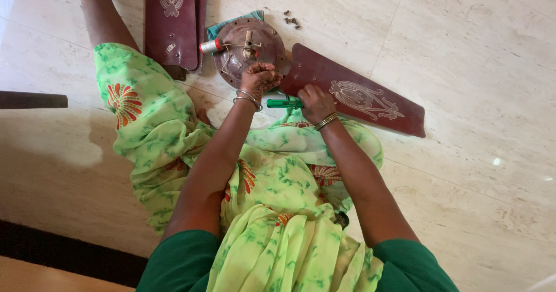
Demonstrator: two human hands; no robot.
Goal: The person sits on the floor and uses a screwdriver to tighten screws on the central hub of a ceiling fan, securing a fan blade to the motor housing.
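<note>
— Gripping anything, that left hand (258,79)?
— It sits on the near edge of the fan motor (249,44), fingers curled down onto the housing. I cannot tell whether it truly clasps the rim or only presses on it.
— And the right hand (316,103)?
— Closed around a green-handled screwdriver (284,103). The handle sticks out leftward from the fist; the tip is hidden where the hand meets the blade (353,97).
— Where does that blade lie?
— Flat on the floor (463,48), running from the motor out to the right, its inner end touching the motor's right side under both hands.
— Anything else about?
— More blades (172,19) are stacked at the far left of the motor. A small white and red spool (211,46) lies against the motor's left edge, a teal cloth (223,26) peeks out from beneath, and a few small screws (291,19) lie on the floor just beyond, to the right.
</note>
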